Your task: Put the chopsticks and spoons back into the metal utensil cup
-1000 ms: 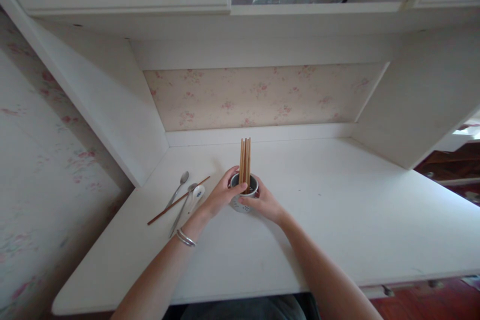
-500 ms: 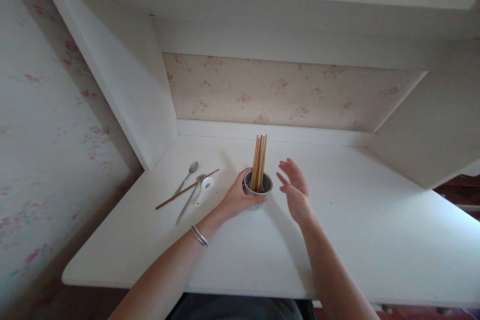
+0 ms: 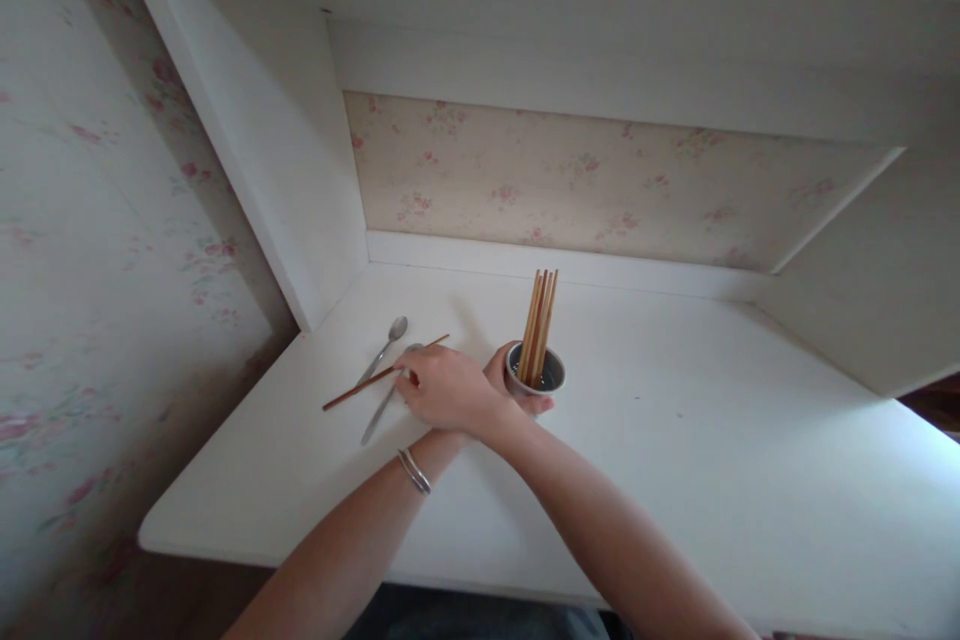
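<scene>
White desktop [image 3: 750, 440] spreads around the round grey metal cup [image 3: 553, 376], and beyond the cup runs a cream wallpaper panel [image 3: 570, 182] printed with pink flowers. I have the bare right hand [image 3: 448, 388] to the left of the cup, its forearm crossing over the left one and its bent fingers at the utensils; I cannot make out whether they have pinched anything. The bare left hand [image 3: 499, 368] is wrapped around the cup, gripping its wall. Light-brown wooden chopsticks [image 3: 542, 315] stand inside the cup, leaning slightly. Left of the cup, a single reddish-brown wooden chopstick [image 3: 358, 388] lies aslant over the handle of a silver metal spoon [image 3: 398, 328]; a second silver metal spoon [image 3: 379, 420], nearer the cup, is partly hidden by the right hand.

I judge the step in hand to be a reach to these loose utensils while the cup is steadied. To my mind, the next move calls for a fine pinch on one piece, leaving its crossed neighbours undisturbed.
</scene>
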`<state>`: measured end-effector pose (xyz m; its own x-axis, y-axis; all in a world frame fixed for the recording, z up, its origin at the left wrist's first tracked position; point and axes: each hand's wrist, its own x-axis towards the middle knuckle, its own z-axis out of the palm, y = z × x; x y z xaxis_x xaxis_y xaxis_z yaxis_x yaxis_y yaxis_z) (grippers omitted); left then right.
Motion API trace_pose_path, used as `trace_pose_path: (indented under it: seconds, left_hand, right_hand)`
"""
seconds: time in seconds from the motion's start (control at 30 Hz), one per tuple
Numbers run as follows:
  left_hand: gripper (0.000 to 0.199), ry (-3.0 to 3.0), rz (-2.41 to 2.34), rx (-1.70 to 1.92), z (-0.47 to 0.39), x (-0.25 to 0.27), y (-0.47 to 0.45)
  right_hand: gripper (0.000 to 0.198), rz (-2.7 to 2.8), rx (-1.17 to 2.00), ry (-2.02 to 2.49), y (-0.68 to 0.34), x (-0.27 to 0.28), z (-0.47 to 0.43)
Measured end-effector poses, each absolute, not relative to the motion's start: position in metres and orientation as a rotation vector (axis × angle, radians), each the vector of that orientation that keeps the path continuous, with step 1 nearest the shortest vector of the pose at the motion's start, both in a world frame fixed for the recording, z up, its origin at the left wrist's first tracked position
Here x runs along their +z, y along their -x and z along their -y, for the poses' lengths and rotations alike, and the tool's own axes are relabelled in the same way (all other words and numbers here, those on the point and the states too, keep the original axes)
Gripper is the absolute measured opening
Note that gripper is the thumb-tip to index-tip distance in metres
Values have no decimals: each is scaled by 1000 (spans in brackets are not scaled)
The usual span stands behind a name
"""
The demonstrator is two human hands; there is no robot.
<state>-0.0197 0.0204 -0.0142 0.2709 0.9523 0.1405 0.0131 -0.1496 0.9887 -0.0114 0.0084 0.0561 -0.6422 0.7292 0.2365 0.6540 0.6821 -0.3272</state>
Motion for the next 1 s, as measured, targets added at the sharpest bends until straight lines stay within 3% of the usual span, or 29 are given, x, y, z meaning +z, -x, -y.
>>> trace_pose_path:
  seconds: [0.13, 0.4, 0.77, 1.0]
  left_hand:
    - [88, -1498, -934, 1037, -24, -16, 18]
    - [75, -1366, -752, 1052, -15, 3, 19]
    - [82, -1279, -636, 1134, -27, -22, 10]
    - [75, -1365, -698, 1138, -26, -18, 11]
  right_hand:
    - [30, 2870, 140, 1147, 53, 38, -33]
    - [20, 3014, 106, 1086, 84, 19, -52]
    - [22, 2861, 8, 1054, 71, 26, -45]
    - [27, 2566, 143, 1068, 62, 40, -33]
